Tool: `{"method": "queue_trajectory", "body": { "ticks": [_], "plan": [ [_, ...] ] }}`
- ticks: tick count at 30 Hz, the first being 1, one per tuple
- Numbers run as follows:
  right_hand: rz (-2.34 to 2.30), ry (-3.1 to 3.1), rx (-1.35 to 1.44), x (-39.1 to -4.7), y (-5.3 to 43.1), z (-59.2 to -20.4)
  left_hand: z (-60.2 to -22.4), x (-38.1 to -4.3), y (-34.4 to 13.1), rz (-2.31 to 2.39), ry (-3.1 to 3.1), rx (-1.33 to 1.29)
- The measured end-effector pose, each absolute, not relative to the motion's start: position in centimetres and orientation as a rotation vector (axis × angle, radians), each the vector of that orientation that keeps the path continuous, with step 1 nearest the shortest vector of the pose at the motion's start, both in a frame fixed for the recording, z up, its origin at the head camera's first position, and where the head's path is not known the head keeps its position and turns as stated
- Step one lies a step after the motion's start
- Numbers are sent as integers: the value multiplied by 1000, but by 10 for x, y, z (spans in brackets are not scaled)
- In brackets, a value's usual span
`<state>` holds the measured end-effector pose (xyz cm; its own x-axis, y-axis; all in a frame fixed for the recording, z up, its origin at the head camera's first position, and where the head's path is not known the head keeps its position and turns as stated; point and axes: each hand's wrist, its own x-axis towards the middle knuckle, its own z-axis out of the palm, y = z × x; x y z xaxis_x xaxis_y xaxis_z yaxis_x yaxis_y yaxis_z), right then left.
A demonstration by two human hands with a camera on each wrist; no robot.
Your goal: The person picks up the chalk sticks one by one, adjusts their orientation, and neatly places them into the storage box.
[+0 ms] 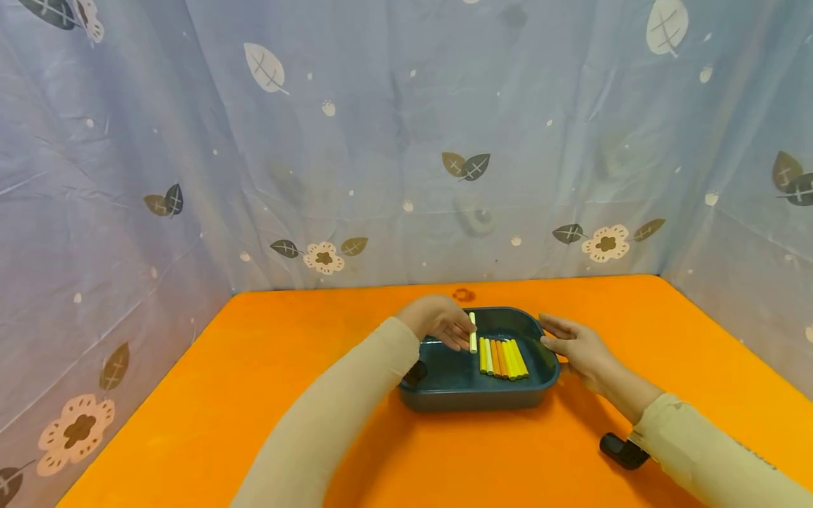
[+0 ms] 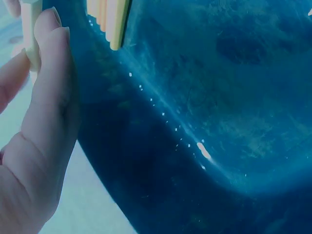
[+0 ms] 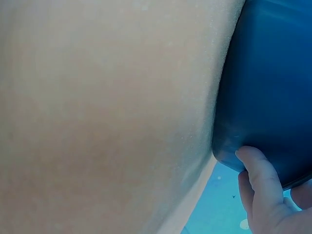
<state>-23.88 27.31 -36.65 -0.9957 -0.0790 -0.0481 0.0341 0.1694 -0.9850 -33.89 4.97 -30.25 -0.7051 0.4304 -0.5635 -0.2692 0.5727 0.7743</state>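
Note:
A pale yellow chalk stick [image 1: 473, 333] stands nearly upright over a dark blue-green tray [image 1: 470, 401], pinched between the thumb and fingers of my left hand [image 1: 446, 326]. The left wrist view shows the same chalk stick [image 2: 31, 36] at my fingertips. Inside the tray, a row of chalk sticks [image 1: 504, 358] in yellow, white and orange lies side by side toward the right. At the tray's right end, my right hand [image 1: 581, 353] touches the rim with fingers mostly straight. Its fingers [image 3: 261, 175] rest against the outer wall in the right wrist view.
The tray sits on an orange tabletop [image 1: 305, 346]. Pale blue curtains [image 1: 381, 141] with leaf and flower prints enclose the back and sides. A dark device [image 1: 624, 450] is worn at the right wrist.

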Motion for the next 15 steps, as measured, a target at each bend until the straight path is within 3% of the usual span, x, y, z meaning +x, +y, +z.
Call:
{"method": "queue_trajectory", "body": {
  "ticks": [15],
  "plan": [
    [-1969, 2333, -5, -241, 272, -363, -326, -351, 61, 1115, 2029, 5]
  ]
}}
